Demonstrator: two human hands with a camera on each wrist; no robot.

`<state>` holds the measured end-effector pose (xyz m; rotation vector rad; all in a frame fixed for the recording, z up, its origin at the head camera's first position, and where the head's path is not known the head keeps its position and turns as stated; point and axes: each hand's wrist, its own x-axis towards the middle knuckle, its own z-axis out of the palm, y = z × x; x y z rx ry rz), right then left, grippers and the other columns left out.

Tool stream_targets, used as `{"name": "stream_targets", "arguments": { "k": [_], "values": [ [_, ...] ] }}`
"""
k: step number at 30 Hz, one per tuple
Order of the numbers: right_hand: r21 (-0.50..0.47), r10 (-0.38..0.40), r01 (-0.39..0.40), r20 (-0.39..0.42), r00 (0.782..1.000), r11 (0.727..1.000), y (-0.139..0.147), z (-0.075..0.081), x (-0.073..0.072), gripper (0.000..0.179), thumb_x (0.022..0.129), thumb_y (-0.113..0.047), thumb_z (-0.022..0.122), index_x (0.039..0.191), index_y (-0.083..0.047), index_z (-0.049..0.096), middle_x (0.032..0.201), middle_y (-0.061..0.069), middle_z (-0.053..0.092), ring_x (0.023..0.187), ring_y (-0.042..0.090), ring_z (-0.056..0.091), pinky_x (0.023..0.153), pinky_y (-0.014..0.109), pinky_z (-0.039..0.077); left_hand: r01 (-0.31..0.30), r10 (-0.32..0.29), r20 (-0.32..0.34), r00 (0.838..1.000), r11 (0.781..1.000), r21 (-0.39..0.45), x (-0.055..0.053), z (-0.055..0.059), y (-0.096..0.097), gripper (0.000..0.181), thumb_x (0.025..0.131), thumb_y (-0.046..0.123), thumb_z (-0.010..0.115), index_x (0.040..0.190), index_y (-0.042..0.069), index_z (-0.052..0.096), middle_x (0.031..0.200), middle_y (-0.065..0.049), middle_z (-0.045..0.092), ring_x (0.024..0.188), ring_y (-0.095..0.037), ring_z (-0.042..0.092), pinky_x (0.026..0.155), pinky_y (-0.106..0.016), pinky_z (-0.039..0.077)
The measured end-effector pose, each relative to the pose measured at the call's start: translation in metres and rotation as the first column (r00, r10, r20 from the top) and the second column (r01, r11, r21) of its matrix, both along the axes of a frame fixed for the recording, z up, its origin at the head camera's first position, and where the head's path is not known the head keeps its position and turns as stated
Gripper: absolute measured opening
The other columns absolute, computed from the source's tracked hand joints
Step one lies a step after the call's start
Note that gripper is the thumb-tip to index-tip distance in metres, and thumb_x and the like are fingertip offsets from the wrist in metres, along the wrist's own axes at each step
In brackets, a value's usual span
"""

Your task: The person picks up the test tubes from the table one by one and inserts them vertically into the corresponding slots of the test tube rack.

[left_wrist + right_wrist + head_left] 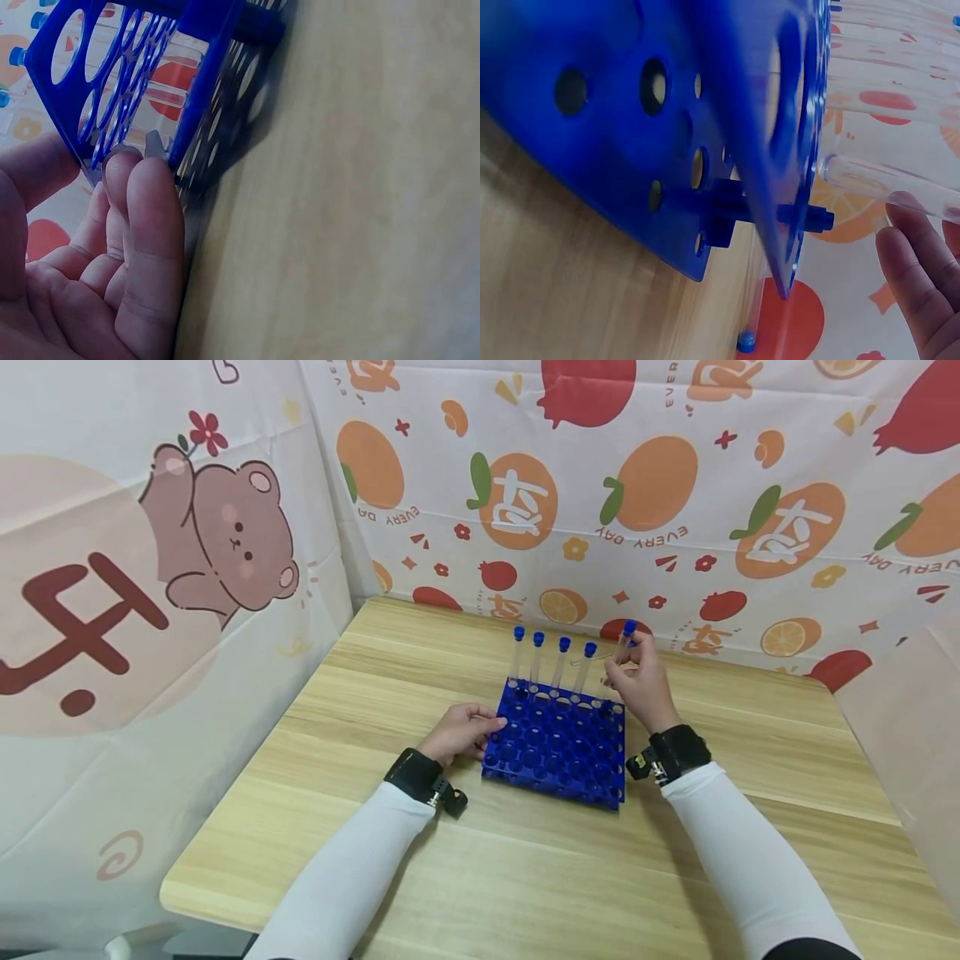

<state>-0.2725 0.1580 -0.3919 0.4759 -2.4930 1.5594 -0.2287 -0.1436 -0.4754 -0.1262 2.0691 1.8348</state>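
Note:
A blue test tube rack with rows of round holes stands on the table. At its left edge, my left hand grips it, thumb on the upper plate and fingers lower down; the left wrist view shows the fingertips by its side. Over the back right corner, my right hand pinches a clear test tube with a blue cap. In the right wrist view the rounded end of this tube is close to the upper plate; whether it touches, I cannot tell. Several capped tubes stand upright in the back row.
Another clear tube with a blue cap lies on the table behind the rack. The wooden table ends at a fruit-print cloth at the back, and a bear-print cloth hangs on the left.

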Motion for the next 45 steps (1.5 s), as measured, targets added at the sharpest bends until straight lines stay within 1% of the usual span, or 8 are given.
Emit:
{"name": "stream_targets", "arguments": {
  "k": [4, 7, 10, 17, 23, 32, 38, 45],
  "values": [
    [0.04, 0.019, -0.019, -0.018, 1.0, 0.999, -0.002, 0.001, 0.003, 0.048, 0.097, -0.005, 0.058, 0.139, -0.003, 0.035, 0.095, 0.019, 0.06, 0.066, 0.003, 0.065, 0.068, 0.018, 0.057, -0.003, 0.003, 0.001, 1.0, 1.0, 0.001, 0.001, 0.001, 0.0, 0.028, 0.093, 0.023, 0.07, 0.111, 0.003, 0.063, 0.08, 0.0, 0.061, 0.058, -0.011, 0.055, 0.048, -0.022, 0.053],
    [0.065, 0.017, -0.016, -0.026, 1.0, 0.998, 0.0, -0.006, -0.002, 0.05, 0.097, -0.006, 0.058, 0.141, -0.004, 0.034, 0.097, 0.02, 0.061, 0.065, -0.001, 0.063, 0.069, 0.017, 0.056, -0.008, 0.008, 0.002, 1.0, 1.0, 0.001, 0.001, 0.001, 0.0, 0.028, 0.092, 0.024, 0.07, 0.111, 0.003, 0.063, 0.08, 0.0, 0.061, 0.057, -0.012, 0.055, 0.048, -0.023, 0.053],
    [0.081, 0.013, -0.011, -0.028, 1.0, 0.997, 0.005, -0.019, -0.011, 0.051, 0.098, -0.011, 0.059, 0.142, -0.007, 0.034, 0.099, 0.02, 0.063, 0.067, 0.003, 0.065, 0.069, 0.016, 0.054, -0.01, 0.01, -0.001, 1.0, 1.0, -0.001, 0.001, 0.0, 0.0, 0.028, 0.092, 0.024, 0.07, 0.111, 0.004, 0.063, 0.081, -0.001, 0.061, 0.058, -0.012, 0.055, 0.048, -0.023, 0.053],
    [0.093, 0.016, -0.012, -0.038, 0.999, 0.996, 0.01, -0.035, -0.018, 0.047, 0.102, -0.034, 0.053, 0.141, -0.013, 0.037, 0.096, 0.018, 0.067, 0.082, 0.035, 0.069, 0.071, 0.021, 0.055, -0.009, 0.009, 0.004, 1.0, 1.0, 0.0, 0.0, -0.001, 0.0, 0.029, 0.092, 0.023, 0.07, 0.112, 0.004, 0.063, 0.081, -0.001, 0.061, 0.058, -0.011, 0.055, 0.048, -0.023, 0.053],
    [0.138, 0.023, -0.013, -0.072, 0.997, 0.99, 0.009, -0.038, -0.016, 0.043, 0.103, -0.04, 0.049, 0.135, -0.013, 0.042, 0.088, 0.01, 0.068, 0.085, 0.031, 0.066, 0.075, 0.034, 0.053, -0.009, 0.009, 0.006, 1.0, 1.0, -0.004, 0.0, 0.0, 0.0, 0.029, 0.093, 0.023, 0.07, 0.112, 0.004, 0.063, 0.081, -0.001, 0.061, 0.058, -0.011, 0.055, 0.048, -0.022, 0.053],
    [0.17, 0.036, -0.021, -0.087, 0.996, 0.985, 0.007, -0.044, -0.013, 0.03, 0.103, -0.03, 0.051, 0.126, -0.011, 0.045, 0.09, 0.016, 0.07, 0.082, 0.036, 0.067, 0.065, 0.03, 0.051, 0.005, -0.006, -0.019, 1.0, 1.0, -0.018, 0.002, 0.002, 0.0, 0.033, 0.092, 0.025, 0.07, 0.115, 0.001, 0.062, 0.081, -0.001, 0.062, 0.058, -0.011, 0.055, 0.049, -0.023, 0.054],
    [0.173, 0.036, -0.021, -0.083, 0.996, 0.985, 0.006, -0.046, -0.013, 0.025, 0.103, -0.031, 0.051, 0.115, -0.01, 0.046, 0.093, 0.019, 0.07, 0.081, 0.036, 0.067, 0.064, 0.029, 0.05, 0.018, -0.018, -0.018, 1.0, 1.0, -0.018, 0.003, 0.003, 0.0, 0.038, 0.093, 0.026, 0.07, 0.118, 0.0, 0.06, 0.083, -0.001, 0.062, 0.059, -0.012, 0.055, 0.05, -0.024, 0.054],
    [0.207, 0.026, -0.005, -0.101, 0.995, 0.978, 0.007, -0.046, -0.013, 0.023, 0.101, -0.029, 0.055, 0.114, -0.012, 0.047, 0.087, 0.008, 0.07, 0.079, 0.027, 0.067, 0.066, 0.031, 0.053, 0.026, -0.026, -0.018, 0.999, 1.0, -0.016, 0.001, 0.002, -0.001, 0.04, 0.093, 0.026, 0.069, 0.121, -0.001, 0.059, 0.085, -0.001, 0.063, 0.06, -0.012, 0.055, 0.052, -0.025, 0.055]
  ]
}}
